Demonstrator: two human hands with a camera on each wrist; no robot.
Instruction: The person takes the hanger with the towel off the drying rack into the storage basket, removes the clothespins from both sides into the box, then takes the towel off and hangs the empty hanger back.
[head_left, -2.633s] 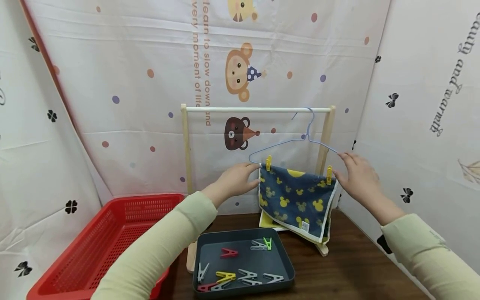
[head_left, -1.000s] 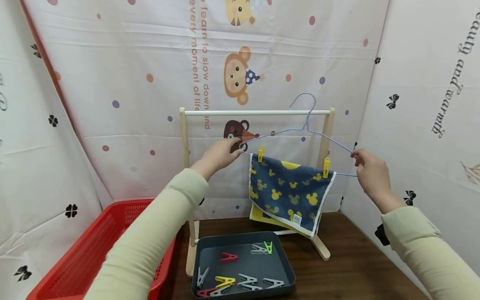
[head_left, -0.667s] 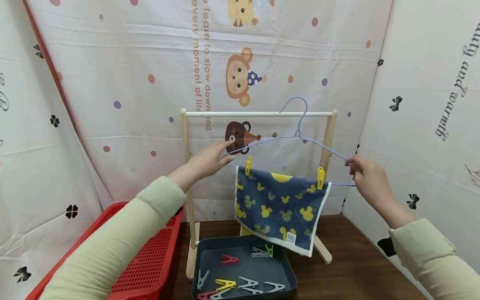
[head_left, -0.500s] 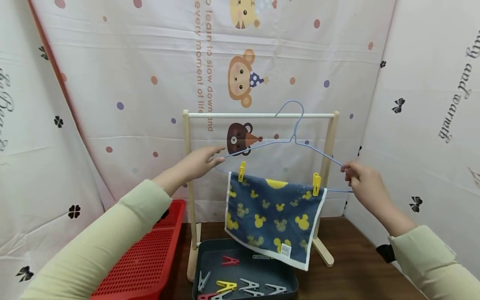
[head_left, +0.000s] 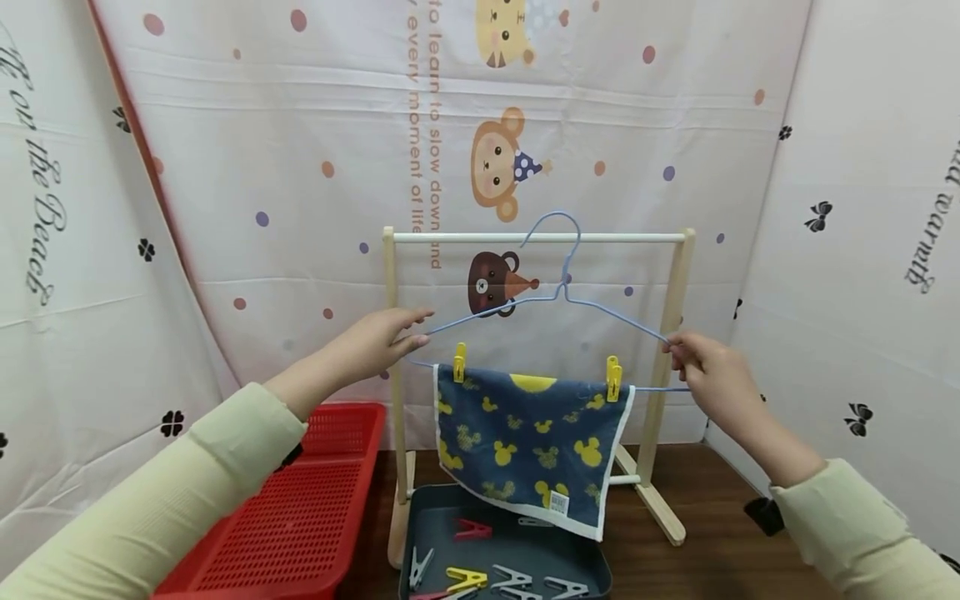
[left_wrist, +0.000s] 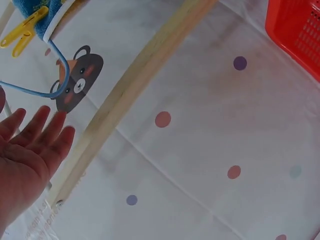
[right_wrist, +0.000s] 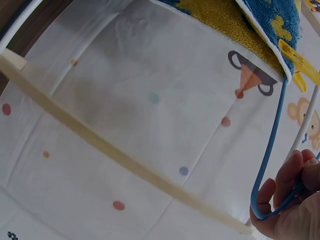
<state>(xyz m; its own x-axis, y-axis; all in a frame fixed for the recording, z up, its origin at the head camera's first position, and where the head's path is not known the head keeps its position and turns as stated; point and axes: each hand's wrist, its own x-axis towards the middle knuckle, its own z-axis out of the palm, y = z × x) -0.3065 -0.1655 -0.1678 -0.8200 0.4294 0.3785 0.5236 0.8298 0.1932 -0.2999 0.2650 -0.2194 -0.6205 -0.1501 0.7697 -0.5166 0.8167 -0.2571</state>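
A blue wire clothes hanger point(head_left: 622, 317) carries a navy towel point(head_left: 525, 442) with yellow mouse-head prints, folded over its lower bar. Two yellow clothespins point(head_left: 459, 365) clip the towel's upper edge. My right hand point(head_left: 720, 383) pinches the hanger's right end, its fingers curled round the wire in the right wrist view. At the opposite end, my left hand point(head_left: 367, 346) has its fingers extended beside the wire; the left wrist view shows the palm and spread fingers. The hook rises above the white rail point(head_left: 465, 238) of a wooden rack point(head_left: 393, 333); whether it hangs on it, I cannot tell.
A dark grey tray point(head_left: 442, 508) under the towel contains loose clothespins, including a yellow one point(head_left: 467, 578) and a red one point(head_left: 473, 529). A red plastic basket point(head_left: 300, 500) stands at the left. Printed cloth point(head_left: 600, 100) encloses the brown tabletop point(head_left: 720, 500).
The hanger with the towel rose above the rail, then moved left and lower. The left hand's fingers have straightened from the wire; the right hand still grips its end. The view shifted slightly.
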